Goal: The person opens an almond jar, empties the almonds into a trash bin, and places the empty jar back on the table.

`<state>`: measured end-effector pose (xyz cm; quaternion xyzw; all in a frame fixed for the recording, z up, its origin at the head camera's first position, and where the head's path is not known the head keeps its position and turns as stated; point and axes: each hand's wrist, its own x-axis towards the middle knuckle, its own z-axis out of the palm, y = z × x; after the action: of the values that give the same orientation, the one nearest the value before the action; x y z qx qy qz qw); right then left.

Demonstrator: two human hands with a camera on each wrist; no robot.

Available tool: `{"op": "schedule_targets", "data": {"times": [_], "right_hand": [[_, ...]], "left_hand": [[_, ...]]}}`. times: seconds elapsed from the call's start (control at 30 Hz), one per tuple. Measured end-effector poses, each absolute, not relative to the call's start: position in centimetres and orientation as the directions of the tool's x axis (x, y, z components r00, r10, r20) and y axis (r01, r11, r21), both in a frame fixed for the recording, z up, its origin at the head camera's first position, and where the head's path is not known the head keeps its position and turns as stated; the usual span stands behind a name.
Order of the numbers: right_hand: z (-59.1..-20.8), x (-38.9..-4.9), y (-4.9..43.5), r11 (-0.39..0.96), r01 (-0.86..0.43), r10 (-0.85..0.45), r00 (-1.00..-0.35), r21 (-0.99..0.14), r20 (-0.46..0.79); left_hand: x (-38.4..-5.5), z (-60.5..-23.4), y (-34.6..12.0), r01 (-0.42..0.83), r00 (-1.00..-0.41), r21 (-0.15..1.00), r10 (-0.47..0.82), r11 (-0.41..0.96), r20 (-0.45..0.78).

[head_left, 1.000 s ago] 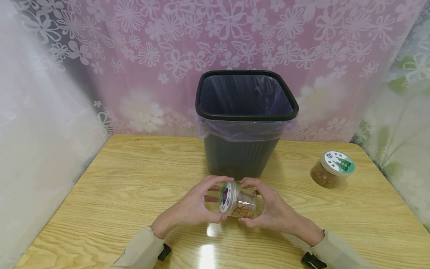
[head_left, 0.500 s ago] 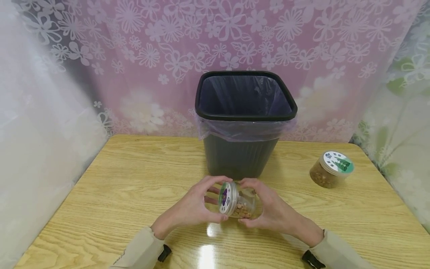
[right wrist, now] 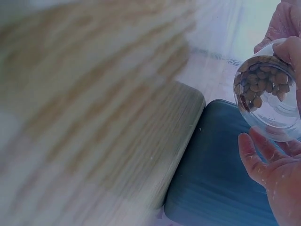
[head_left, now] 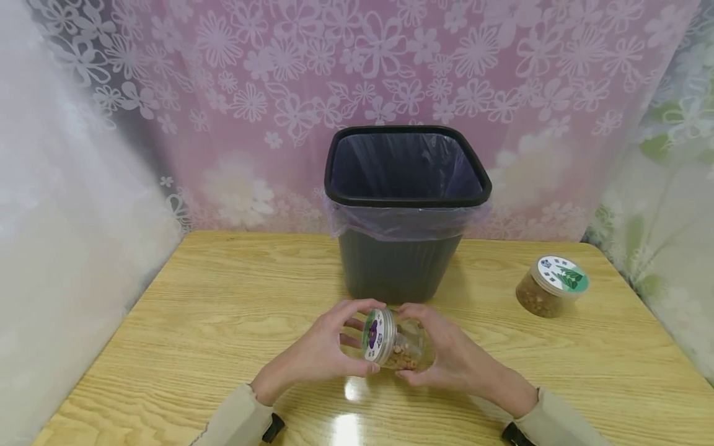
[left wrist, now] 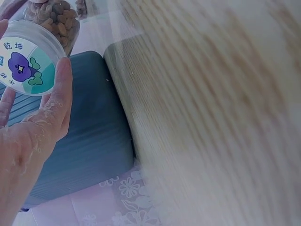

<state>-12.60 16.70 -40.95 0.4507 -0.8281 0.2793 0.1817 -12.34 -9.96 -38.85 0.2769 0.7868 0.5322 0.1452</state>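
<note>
While a pink curtain (head_left: 251,111) printed with white flowers hangs across the back, a yellowish, wood-grained desk (head_left: 234,279) spreads in front of it. Toward its far edge stands a dark grey, tapered plastic bin (head_left: 396,266) with a black rim, upright, a translucent purple liner (head_left: 424,224) folded outward over its top. Two cream sleeves (head_left: 237,412) come in from the near side, one on each arm.

From them reach the left hand (head_left: 329,347) and the right hand (head_left: 449,350), both just in front of the bin's base. To the right of the bin, well apart from the hands, sits a squat, round, clear jar (head_left: 538,298) with a white-and-green lid and brown contents. Smaller in the view is a clear, round plastic jar (head_left: 407,347), held on its side between the hands; whether it touches the desk I cannot tell. The left fingers are curled around its printed lid (head_left: 374,336), white and green with a purple figure, which faces left; the right fingers grip the clear body near its base. Brown nuts (head_left: 403,358) lie along the jar's lower side, filling only part of it.
</note>
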Motion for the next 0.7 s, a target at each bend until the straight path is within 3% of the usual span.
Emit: {"op": "schedule_targets", "data": {"times": [0.7], "right_hand": [[-41.00, -12.28, 17.32, 0.456, -0.847, -0.641, -0.524, -0.271, 0.560]], "left_hand": [[-12.11, -39.20, -9.63, 0.270, -0.803, 0.924, 0.594, 0.273, 0.059]]}}
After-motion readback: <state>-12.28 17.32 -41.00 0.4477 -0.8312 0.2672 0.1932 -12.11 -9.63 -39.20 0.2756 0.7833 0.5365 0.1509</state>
